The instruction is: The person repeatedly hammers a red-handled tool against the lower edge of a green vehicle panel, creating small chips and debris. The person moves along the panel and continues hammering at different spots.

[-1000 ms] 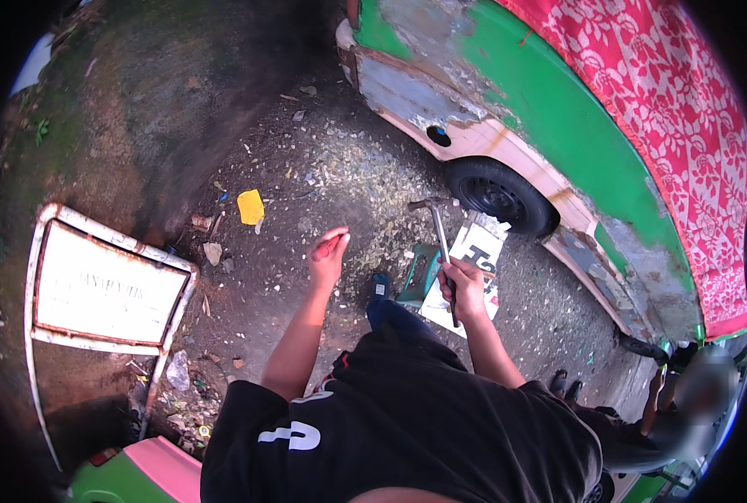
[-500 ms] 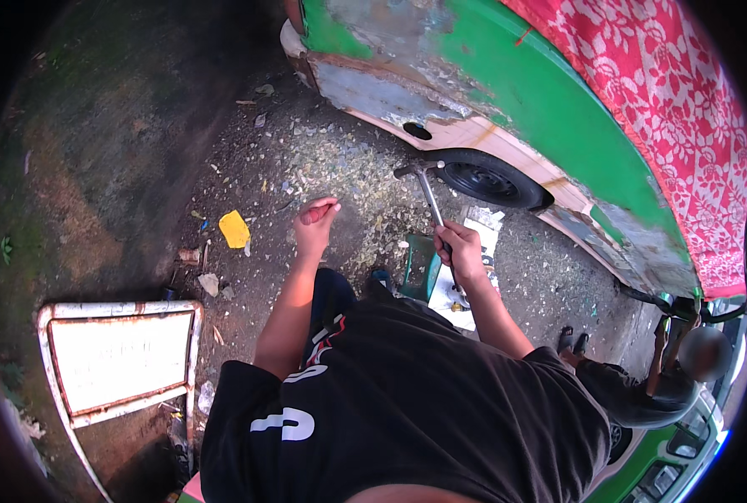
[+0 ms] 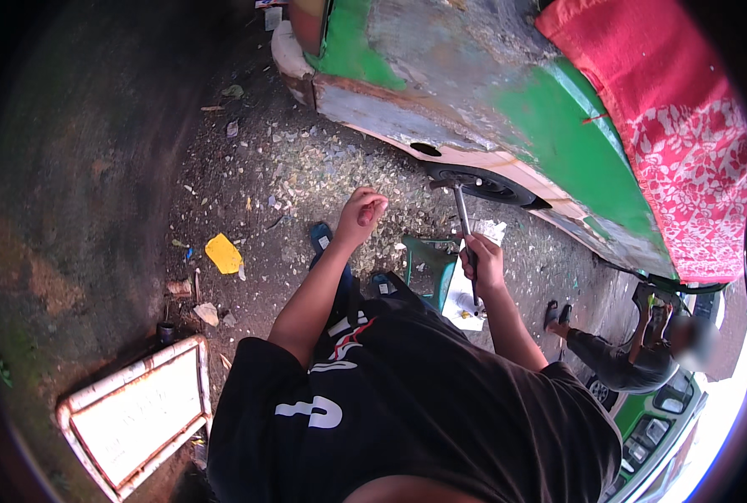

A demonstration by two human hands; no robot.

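My right hand [image 3: 485,261] is closed round the dark grip of a hammer [image 3: 463,210], whose metal shaft points away from me. In this view the hammer's head overlaps the vehicle's dark wheel [image 3: 495,186]. My left hand [image 3: 360,225] is closed in front of me, over the littered ground. Something short and reddish-brown shows at its fingers; I cannot make out what it is. Beyond both hands stands a green vehicle body [image 3: 549,105] with bare grey, rusty and patched areas along its lower side.
A green plastic stool [image 3: 428,264] and a white sheet [image 3: 465,293] lie by my right forearm. Paint chips litter the ground, with a yellow piece [image 3: 224,253] at left. A rusty framed white board [image 3: 143,411] stands lower left. Red floral cloth [image 3: 692,168] drapes the vehicle. Another person [image 3: 621,356] is at right.
My view has shifted along the vehicle. My left hand has moved right, nearer the hammer. The hammer remains in my right hand, now a little further right.
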